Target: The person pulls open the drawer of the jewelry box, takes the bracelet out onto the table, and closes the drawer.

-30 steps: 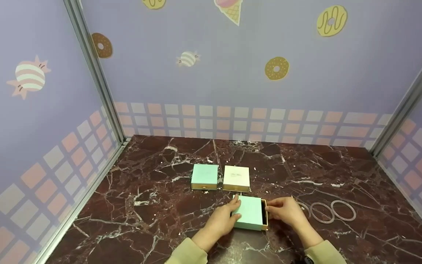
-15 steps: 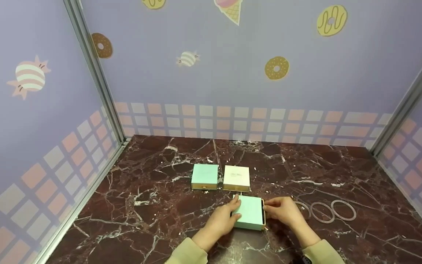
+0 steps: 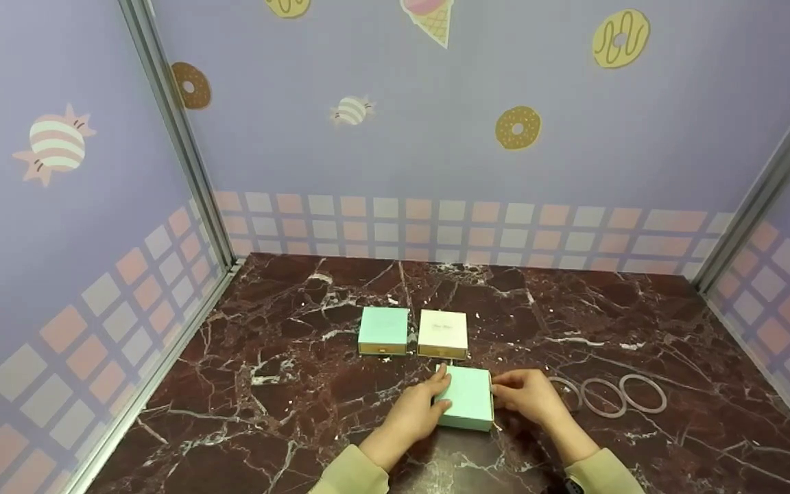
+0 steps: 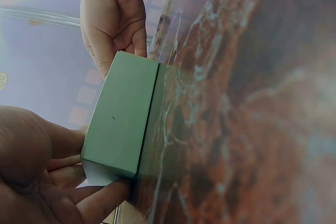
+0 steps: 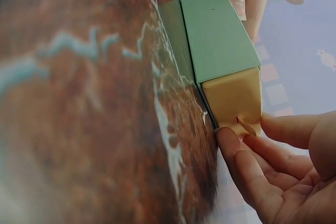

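A mint-green drawer box (image 3: 467, 394) lies flat on the marble-patterned table. My left hand (image 3: 412, 413) holds its left side, with the thumb along the near part and the fingers towards the far edge. At the opposite end, my right hand (image 3: 531, 396) rests its fingertips against the gold drawer front (image 5: 235, 95). A small pull tab (image 5: 245, 126) sticks out of that front, between the fingertips. The drawer appears fully or almost fully inside its green sleeve (image 4: 123, 111). What the drawer contains is hidden.
Behind the held box stand a turquoise drawer box (image 3: 383, 328) and a cream drawer box (image 3: 443, 331), side by side. Right of my right hand lie pale rings, the middle one (image 3: 603, 415) and the right one (image 3: 644, 409) in full sight, another partly behind the hand. Patterned walls enclose the table.
The drawer has slid left into the green sleeve, closing the dark gap at its right end. My right hand has moved slightly left with it; my left hand has stayed still.
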Tool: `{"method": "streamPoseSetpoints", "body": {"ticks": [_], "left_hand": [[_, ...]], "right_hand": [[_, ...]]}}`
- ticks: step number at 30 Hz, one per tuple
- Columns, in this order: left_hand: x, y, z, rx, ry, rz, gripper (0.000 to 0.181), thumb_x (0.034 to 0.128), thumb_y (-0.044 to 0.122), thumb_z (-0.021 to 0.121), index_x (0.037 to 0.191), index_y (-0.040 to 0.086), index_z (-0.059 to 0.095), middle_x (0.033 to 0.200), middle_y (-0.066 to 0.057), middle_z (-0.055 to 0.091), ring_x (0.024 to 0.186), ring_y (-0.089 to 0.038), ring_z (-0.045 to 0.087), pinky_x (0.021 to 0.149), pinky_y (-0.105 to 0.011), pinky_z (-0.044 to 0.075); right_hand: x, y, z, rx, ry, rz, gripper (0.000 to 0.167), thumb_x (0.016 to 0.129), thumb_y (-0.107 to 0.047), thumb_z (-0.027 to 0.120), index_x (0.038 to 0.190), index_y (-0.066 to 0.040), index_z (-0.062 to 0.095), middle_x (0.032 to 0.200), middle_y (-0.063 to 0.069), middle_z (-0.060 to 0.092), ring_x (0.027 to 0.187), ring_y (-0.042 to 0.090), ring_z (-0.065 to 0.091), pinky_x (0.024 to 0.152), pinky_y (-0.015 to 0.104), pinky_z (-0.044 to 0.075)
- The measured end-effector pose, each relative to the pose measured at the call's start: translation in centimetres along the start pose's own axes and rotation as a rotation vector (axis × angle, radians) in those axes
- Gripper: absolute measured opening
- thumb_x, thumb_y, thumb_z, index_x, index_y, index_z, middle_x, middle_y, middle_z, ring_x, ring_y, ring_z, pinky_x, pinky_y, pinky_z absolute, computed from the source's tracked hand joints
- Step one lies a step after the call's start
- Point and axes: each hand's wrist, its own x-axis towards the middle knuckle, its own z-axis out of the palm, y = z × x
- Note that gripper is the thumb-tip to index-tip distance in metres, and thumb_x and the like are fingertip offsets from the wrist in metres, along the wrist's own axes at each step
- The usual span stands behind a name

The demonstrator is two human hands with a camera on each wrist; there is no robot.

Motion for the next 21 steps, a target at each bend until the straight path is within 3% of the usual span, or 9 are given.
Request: {"method": "streamPoseSetpoints", "body": {"ticks": [5,13,21], "left_hand": [[0.06,-0.01,-0.02,0.004,0.000,0.004,0.053,0.1016,0.012,0.063,0.151,-0.001,0.048,0.167,-0.013,0.034,0.148,-0.039,0.042,0.119,-0.053,0.041],[0.07,0.04,-0.05,0.006,-0.002,0.003,0.053,0.1018,0.013,0.063,0.151,0.000,0.048,0.167,-0.012,0.034,0.146,-0.040,0.044,0.116,-0.053,0.044],[0.00,0.15,-0.13,-0.003,-0.004,0.001,0.054,0.1015,0.012,0.063,0.151,0.000,0.048,0.167,-0.011,0.034,0.147,-0.040,0.043,0.117,-0.053,0.042]], "right_hand": [[0.05,0.16,-0.01,0.032,-0.015,-0.007,0.025,0.094,-0.007,0.071,0.104,0.015,0.073,0.088,0.020,0.078,0.071,0.015,0.076,0.060,0.025,0.062],[-0.08,-0.09,0.13,-0.014,-0.005,0.017,0.022,0.094,-0.003,0.069,0.107,0.015,0.073,0.094,0.025,0.077,0.073,0.018,0.074,0.063,0.027,0.063],[-0.16,-0.16,0.15,-0.012,-0.018,0.011,0.022,0.094,0.000,0.068,0.109,0.016,0.072,0.098,0.027,0.077,0.083,0.027,0.076,0.068,0.030,0.065]]}}
